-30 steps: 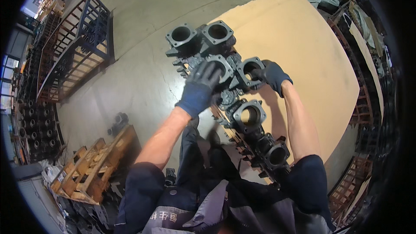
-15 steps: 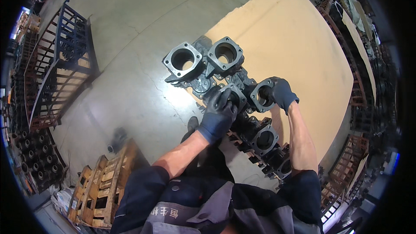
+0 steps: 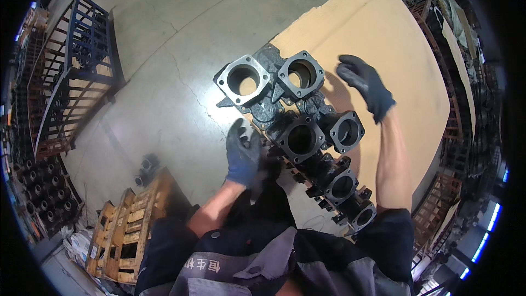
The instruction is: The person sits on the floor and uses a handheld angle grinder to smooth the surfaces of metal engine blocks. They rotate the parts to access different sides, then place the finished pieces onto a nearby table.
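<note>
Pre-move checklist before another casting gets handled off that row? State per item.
1. Left hand free: ok, gloved, open, holding nothing, beside the square-flanged casting.
2. Right hand free: ok, gloved, open, raised over the board, touching nothing.
3. Castings seated: cannot tell; the row runs from the two far castings down to the near end casting, packed close, contact points hidden.
4. Flange faces up: ok on those visible.
5. Floor beside the row: ok, bare concrete at the left.
6. Wooden pallets: ok, apart from the row.
</note>
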Tool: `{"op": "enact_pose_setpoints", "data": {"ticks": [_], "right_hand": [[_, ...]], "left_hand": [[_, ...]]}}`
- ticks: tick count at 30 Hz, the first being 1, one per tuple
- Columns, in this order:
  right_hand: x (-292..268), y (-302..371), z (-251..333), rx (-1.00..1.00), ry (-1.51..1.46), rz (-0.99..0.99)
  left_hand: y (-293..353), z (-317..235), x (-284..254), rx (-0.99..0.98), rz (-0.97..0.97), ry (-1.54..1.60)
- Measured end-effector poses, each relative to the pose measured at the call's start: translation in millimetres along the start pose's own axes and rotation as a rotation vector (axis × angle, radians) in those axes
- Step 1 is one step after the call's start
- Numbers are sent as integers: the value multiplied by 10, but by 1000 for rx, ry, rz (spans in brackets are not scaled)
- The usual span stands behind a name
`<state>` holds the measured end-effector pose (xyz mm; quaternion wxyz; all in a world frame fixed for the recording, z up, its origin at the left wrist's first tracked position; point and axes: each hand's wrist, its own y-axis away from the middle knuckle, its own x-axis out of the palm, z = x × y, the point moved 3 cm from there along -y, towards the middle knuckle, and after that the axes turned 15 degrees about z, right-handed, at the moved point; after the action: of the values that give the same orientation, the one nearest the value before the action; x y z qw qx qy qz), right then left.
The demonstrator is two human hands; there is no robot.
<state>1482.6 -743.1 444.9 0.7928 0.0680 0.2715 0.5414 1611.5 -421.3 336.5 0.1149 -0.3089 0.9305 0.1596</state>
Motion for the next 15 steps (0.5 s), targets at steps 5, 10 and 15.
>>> {"op": "enact_pose_setpoints", "data": {"ticks": [5, 10, 15], "right_hand": [[167, -723, -75, 241, 246, 86], [439, -939, 218, 410, 534, 151], [548, -912, 256, 313, 698, 44]], "left_hand": [[-376, 408, 179, -34, 62, -111], [-322, 458, 297, 12, 63, -117], [-339, 367, 304, -47, 149, -273]]}}
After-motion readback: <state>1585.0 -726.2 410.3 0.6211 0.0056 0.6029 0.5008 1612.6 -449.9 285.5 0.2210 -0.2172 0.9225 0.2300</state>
